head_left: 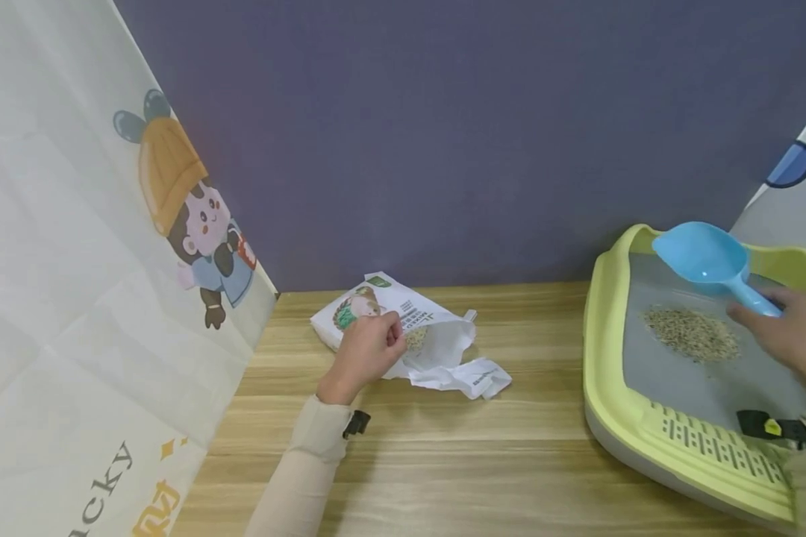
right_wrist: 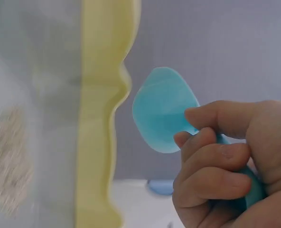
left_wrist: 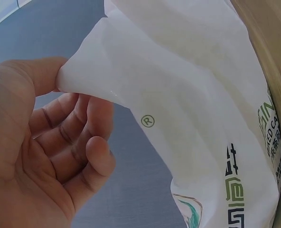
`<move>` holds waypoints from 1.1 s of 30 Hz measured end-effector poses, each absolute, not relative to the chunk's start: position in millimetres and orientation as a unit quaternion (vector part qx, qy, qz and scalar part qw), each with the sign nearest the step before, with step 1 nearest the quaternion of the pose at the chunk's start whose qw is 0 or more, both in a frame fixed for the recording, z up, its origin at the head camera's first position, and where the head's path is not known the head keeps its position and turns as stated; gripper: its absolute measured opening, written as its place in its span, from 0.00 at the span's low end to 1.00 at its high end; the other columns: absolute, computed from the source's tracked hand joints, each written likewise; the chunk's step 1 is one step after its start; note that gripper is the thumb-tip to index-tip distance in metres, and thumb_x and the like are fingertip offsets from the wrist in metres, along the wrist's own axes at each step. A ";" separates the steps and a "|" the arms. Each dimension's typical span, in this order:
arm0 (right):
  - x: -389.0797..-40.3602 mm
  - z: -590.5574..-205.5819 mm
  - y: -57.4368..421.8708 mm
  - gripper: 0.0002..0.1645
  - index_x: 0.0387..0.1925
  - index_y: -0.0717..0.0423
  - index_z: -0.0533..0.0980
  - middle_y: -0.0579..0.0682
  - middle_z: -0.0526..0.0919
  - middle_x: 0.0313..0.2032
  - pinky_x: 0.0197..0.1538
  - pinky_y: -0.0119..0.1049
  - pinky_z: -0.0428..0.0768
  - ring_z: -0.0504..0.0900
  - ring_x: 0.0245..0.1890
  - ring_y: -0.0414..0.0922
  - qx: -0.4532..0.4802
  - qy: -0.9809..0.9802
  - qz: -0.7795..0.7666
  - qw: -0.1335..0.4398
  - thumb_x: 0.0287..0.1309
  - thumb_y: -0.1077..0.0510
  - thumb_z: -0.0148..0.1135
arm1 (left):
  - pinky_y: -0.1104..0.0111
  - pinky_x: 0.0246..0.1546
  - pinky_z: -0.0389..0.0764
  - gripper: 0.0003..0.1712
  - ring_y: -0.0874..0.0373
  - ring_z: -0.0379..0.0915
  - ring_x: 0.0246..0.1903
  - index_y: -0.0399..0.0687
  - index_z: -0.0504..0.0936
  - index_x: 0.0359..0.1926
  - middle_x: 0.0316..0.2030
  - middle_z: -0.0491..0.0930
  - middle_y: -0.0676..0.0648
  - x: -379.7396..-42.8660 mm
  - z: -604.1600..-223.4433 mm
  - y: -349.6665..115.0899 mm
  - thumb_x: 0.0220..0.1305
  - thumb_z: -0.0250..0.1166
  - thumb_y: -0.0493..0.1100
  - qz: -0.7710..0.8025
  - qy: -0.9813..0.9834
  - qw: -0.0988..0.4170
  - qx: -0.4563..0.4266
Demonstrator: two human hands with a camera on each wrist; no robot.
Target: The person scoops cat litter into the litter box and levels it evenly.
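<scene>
My left hand [head_left: 369, 347] pinches the torn upper edge of a white printed bag [left_wrist: 202, 95] between thumb and fingers. The bag lies on its side on the wooden table, its mouth facing right, with pale granules [head_left: 416, 339] showing inside. In my right hand [head_left: 795, 332] is a light blue scoop [head_left: 701, 253], gripped by its handle, its bowl held over the litter box [head_left: 607, 328]. The bowl looks bare inside. Below it, a small heap of beige litter granules [head_left: 692, 333] lies on the grey floor of the yellow-rimmed box.
The litter box stands at the right of the wooden table [head_left: 483, 462], its slotted yellow step toward the front. A dark blue-grey panel [head_left: 443, 149] rises behind. At the left hangs a white sheet [head_left: 74, 261] with a cartoon figure.
</scene>
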State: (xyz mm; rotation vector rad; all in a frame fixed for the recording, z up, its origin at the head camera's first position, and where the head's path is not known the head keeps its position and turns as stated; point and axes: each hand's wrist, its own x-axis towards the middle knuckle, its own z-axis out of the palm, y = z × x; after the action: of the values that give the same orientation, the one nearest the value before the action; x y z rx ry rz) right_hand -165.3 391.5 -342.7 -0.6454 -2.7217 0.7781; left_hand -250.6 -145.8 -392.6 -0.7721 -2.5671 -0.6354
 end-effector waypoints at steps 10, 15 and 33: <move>-160.6 -324.2 326.4 0.31 0.60 0.70 0.65 0.60 0.76 0.30 0.22 0.39 0.67 0.70 0.23 0.47 -0.071 -0.959 0.246 0.119 0.71 0.48 0.58 | 0.72 0.21 0.66 0.10 0.67 0.61 0.15 0.54 0.75 0.24 0.14 0.68 0.59 -251.2 -393.1 -145.7 0.58 0.65 0.37 -0.229 -0.914 0.193 -0.273; -159.9 -325.6 297.6 0.24 0.54 0.60 0.73 0.52 0.75 0.28 0.26 0.36 0.63 0.67 0.24 0.42 -0.003 -0.964 0.239 0.113 0.69 0.46 0.62 | 0.71 0.21 0.66 0.10 0.67 0.62 0.15 0.53 0.76 0.24 0.14 0.69 0.59 -251.0 -392.2 -145.7 0.58 0.65 0.37 -0.226 -0.913 0.197 -0.275; -154.0 -333.7 209.0 0.15 0.50 0.55 0.85 0.40 0.69 0.19 0.24 0.31 0.66 0.62 0.18 0.35 0.160 -0.950 0.269 0.021 0.64 0.54 0.68 | 0.71 0.22 0.68 0.10 0.66 0.64 0.16 0.53 0.75 0.23 0.15 0.71 0.59 -249.0 -391.3 -145.1 0.58 0.65 0.37 -0.211 -0.918 0.198 -0.273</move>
State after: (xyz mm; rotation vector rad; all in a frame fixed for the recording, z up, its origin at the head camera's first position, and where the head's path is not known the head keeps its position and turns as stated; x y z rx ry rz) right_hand -154.0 209.0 -333.7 0.4952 -2.9444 0.8341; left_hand -249.0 -145.1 -391.3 -0.7637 -2.5678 -0.5903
